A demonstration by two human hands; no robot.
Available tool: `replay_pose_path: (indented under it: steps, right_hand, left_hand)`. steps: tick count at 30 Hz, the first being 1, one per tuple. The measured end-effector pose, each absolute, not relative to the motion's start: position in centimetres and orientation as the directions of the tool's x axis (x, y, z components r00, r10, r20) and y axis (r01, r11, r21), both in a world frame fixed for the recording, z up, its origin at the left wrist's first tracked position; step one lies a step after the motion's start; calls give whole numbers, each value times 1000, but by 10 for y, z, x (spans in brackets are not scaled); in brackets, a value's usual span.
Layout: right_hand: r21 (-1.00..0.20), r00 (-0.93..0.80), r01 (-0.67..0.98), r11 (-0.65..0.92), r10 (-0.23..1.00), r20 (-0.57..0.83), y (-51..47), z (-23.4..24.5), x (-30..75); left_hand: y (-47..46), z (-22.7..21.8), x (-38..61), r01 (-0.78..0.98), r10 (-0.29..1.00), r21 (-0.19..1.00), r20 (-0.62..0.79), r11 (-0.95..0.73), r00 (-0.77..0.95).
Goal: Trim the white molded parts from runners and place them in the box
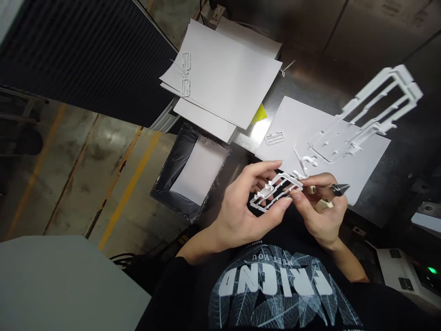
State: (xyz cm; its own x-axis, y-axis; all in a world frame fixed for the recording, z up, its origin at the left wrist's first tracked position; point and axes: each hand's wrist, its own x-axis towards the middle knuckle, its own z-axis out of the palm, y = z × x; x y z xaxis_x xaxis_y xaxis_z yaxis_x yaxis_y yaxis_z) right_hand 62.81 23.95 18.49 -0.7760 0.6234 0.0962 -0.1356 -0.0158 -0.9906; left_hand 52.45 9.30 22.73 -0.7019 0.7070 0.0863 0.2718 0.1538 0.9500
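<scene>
right now we hold the small white plastic frame (pixel 275 192) between both hands, just above our chest. the left hand (pixel 246 209) pinches its near edge. the right hand (pixel 322 214) steadies the far end with its fingertips while clutching the beige-handled cutters (pixel 336 191). we judge it best to keep the frame level and the cutter tip pointing away from our fingers, over the paper sheet (pixel 365 161).

White plastic frame (pixel 275 192), white paper sheets (pixel 223 78), beige-handled cutters (pixel 325 197), yellow floor stripes (pixel 129 188), black leaf-print shirt (pixel 275 289).
</scene>
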Motion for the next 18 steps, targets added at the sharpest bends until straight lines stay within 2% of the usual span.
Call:
replay_pose_path:
  steps: [2,5,9,13,18]
  right_hand:
    - [-998,-772,-65,-5,634,47,240,185,625]
    - [-1000,-768,15,-17,640,-23,241,183,617]
    - [-991,-814,120,-55,565,-130,248,177,611]
    - [-976,-889,216,0,413,-197,266,175,618]
    - [-957,-904,282,64,352,-243,281,173,625]
  left_hand:
    - [94,227,525,377,712,903,126,206,-691]
    - [95,223,527,536,708,768,159,349,-689]
    - [98,218,525,584,705,626,77,516,-705]
    - [97,222,518,547,662,608,47,575,-748]
    - [91,226,509,523,682,665,27,534,-730]
